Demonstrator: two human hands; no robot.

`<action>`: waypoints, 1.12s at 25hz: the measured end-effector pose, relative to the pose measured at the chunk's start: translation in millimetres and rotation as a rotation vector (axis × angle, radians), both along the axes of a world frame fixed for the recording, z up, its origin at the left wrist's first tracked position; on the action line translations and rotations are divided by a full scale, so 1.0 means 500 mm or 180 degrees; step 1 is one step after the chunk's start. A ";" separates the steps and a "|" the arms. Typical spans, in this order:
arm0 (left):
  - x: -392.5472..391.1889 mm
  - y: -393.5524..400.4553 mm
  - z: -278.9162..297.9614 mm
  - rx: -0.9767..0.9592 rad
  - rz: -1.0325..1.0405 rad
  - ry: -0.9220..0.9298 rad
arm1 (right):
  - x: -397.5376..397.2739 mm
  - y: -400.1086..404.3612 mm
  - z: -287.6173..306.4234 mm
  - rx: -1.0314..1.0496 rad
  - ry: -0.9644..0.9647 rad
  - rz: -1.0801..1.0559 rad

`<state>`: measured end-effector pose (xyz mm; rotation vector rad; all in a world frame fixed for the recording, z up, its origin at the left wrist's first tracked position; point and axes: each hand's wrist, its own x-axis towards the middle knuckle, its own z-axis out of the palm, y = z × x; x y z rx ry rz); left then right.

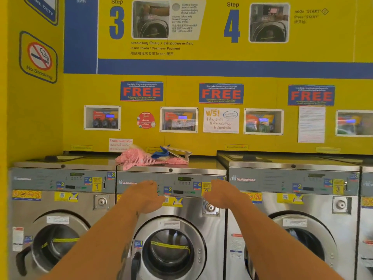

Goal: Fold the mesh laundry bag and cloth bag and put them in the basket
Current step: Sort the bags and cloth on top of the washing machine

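Head view: both arms reach forward toward the middle washer (171, 229) in a row of steel front-loaders. The left hand (144, 196) is held in front of that washer's control panel (181, 183), back of the hand toward the camera. Its fingers (151, 183) point away and down, so they are mostly hidden behind the knuckles; they look loosely bent and nothing shows in their grasp, but how far they are spread I cannot tell. The right hand (221, 194) is at the same height, near the panel's right end, just above the coin lock (210, 208). Its fingers (216, 181) also point away from the camera and hold nothing visible; whether they touch the panel I cannot tell.

The pink mesh bag (145, 158) lies crumpled on top of the middle washer, one corner hanging over the front edge near the seam with the left washer (60, 229). A blue cloth (161, 153) lies on the mesh bag's rear part, beside the raised lid (177, 151) of the detergent drawer. Both hands are well below and in front of the bag, apart from it.

Behind the washers rises a yellow wall (262, 67) with "FREE" signs (141, 91) and step posters.
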<state>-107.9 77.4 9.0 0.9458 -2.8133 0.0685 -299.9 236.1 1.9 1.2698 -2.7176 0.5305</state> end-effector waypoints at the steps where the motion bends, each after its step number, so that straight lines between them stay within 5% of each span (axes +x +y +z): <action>1: -0.008 -0.001 0.003 0.0064 -0.0004 0.0039 | -0.009 -0.003 -0.002 -0.0007 -0.0089 0.0010; 12: -0.110 -0.127 -0.001 0.0468 -0.0268 0.0871 | -0.039 -0.170 -0.024 -0.0697 -0.0647 0.0712; 21: -0.208 -0.396 0.059 0.1277 -0.0919 0.2871 | -0.147 -0.510 0.058 -0.1686 0.0435 0.1106; 28: -0.371 -0.598 0.095 0.1382 -0.1131 0.3200 | -0.300 -0.683 0.093 -0.1807 0.0743 0.0779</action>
